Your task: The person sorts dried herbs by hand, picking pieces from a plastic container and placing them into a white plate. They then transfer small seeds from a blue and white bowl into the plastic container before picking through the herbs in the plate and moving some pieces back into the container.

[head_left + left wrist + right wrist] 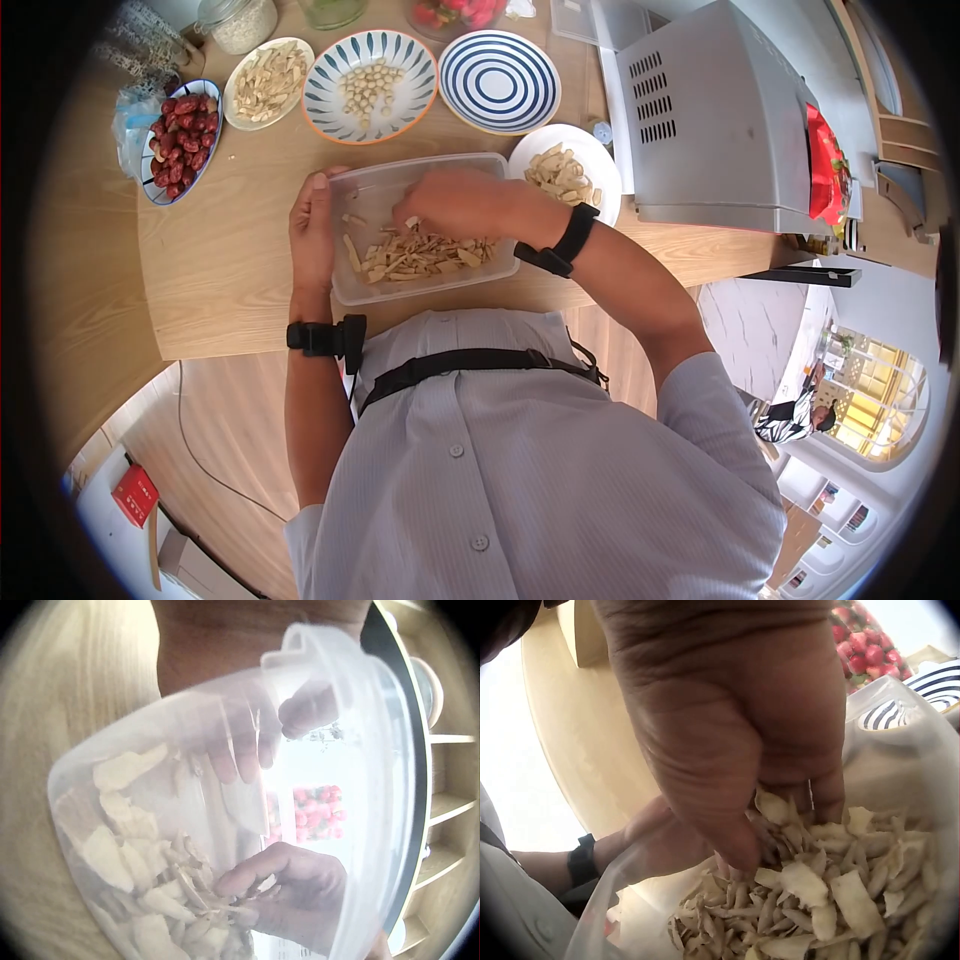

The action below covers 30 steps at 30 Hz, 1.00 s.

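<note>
A clear plastic container (372, 182) with pale dried slices (420, 262) lies in front of the person in the head view. The left hand (313, 235) grips its left wall, fingers outside and thumb near the rim. Inside it, the right hand (455, 203) reaches down to the slices. In the left wrist view the right hand (296, 892) pinches some slices between thumb and fingers, just above the heap (161, 900). Seen by the right wrist camera, the right hand (727, 712) points down with slices at its fingertips; the palm hides part of the grip.
Behind the container stand plates with pale slices (268, 82), pale round pieces (370, 90) and blue rings (499, 82). Red dates (184, 145) lie on a plate at left. A white plate of slices (562, 178) and a grey appliance (715, 120) are at right.
</note>
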Tool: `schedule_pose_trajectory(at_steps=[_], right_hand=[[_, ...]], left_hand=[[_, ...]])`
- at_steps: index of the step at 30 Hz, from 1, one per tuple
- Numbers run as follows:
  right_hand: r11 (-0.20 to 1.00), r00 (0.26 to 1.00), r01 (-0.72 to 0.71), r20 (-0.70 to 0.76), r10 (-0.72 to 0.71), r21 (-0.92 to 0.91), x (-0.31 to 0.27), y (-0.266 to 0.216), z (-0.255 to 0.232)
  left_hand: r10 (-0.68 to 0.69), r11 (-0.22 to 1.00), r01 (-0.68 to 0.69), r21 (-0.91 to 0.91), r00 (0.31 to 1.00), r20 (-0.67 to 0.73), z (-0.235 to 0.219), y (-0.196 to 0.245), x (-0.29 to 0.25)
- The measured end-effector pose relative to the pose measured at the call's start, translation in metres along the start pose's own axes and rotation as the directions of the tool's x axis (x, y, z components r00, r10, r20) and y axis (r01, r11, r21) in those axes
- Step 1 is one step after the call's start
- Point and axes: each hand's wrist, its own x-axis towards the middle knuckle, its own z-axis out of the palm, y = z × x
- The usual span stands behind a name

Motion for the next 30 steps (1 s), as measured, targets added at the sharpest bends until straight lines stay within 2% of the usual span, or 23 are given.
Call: schedule_pose_trajectory(at_steps=[4,7,10,13,16,19,22,25,30], right_hand=[[1.0,1.0,-0.015,-0.008,0.015,0.01,0.0,0.005,-0.001],[0.989,0.998,-0.061,0.013,0.06,0.137,-0.001,0.002,-0.009],[0.965,0.998,-0.03,-0.049,0.044,0.261,-0.006,-0.004,-0.022],[0.974,0.995,0.034,-0.098,-0.012,0.224,-0.004,0.005,-0.018],[0.961,0.996,-0.008,-0.084,0.033,0.275,-0.005,0.002,-0.02],[0.952,0.994,-0.1,-0.002,0.105,0.289,-0.002,0.001,-0.022],[0.885,0.992,-0.028,-0.098,0.082,0.464,-0.005,0.006,-0.016],[0.803,0.984,-0.159,0.028,0.175,0.575,-0.007,0.005,-0.02],[0.823,0.992,-0.087,-0.028,0.124,0.561,-0.01,0.004,-0.022]], left_hand=[[0.006,1.0,-0.007,0.031,1.0,0.026,-0.002,0.0,0.001],[-0.006,1.0,0.005,0.019,1.0,0.027,-0.001,0.001,0.0],[0.006,1.0,-0.006,0.025,1.0,0.028,-0.001,0.001,0.0],[0.007,0.999,-0.008,0.038,1.0,0.023,-0.001,0.0,0.001],[0.015,0.999,-0.016,0.029,1.0,0.007,0.001,0.001,0.0],[0.009,1.0,-0.009,0.006,1.0,0.006,0.001,0.0,0.0],[0.002,1.0,-0.002,0.016,1.0,-0.003,0.001,0.002,-0.001],[0.004,1.0,-0.004,-0.001,1.0,0.01,0.0,0.001,0.0],[0.012,1.0,-0.012,0.025,1.0,0.023,-0.003,-0.004,0.002]])
